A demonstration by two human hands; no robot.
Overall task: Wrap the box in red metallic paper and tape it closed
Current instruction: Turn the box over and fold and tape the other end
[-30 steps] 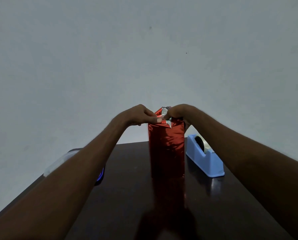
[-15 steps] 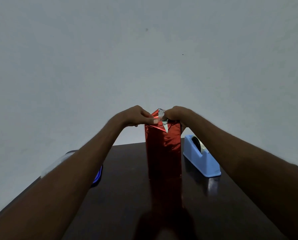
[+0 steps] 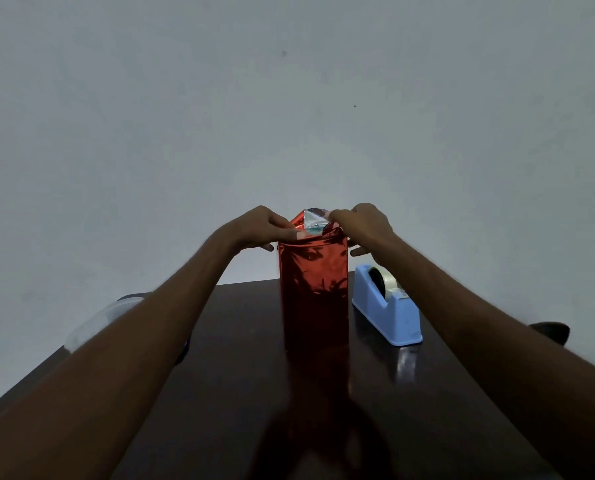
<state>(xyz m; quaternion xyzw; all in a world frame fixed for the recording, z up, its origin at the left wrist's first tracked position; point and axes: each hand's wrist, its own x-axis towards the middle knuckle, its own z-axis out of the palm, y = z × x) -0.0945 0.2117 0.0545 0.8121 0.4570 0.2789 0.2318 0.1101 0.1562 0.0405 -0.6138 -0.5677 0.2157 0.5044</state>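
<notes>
Your box (image 3: pixel 312 292) stands upright on the counter (image 3: pixel 247 375), sides already wrapped in red. Your left hand (image 3: pixel 259 228) and right hand (image 3: pixel 365 225) pinch the unfolded top flaps (image 3: pixel 315 220) with curled fingers; folding and taping remain.

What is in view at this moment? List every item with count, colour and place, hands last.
wrapped box: 1, red metallic paper, standing upright at the middle of the table; top flaps not yet closed, silver underside showing.
tape dispenser: 1, light blue with a clear tape roll, on the table just right of the box, apart from it.
clear plastic item: 1, translucent with a blue part below, at the table's left edge, mostly hidden by the left forearm; cannot tell what it is.
dark object: 1, black, at the right edge behind the right forearm; unclear.
table: 1, dark glossy brown.
wall: 1, pale grey, behind.
left hand: 1, pinches the paper at the box's top left.
right hand: 1, pinches the top flap at the right.
</notes>
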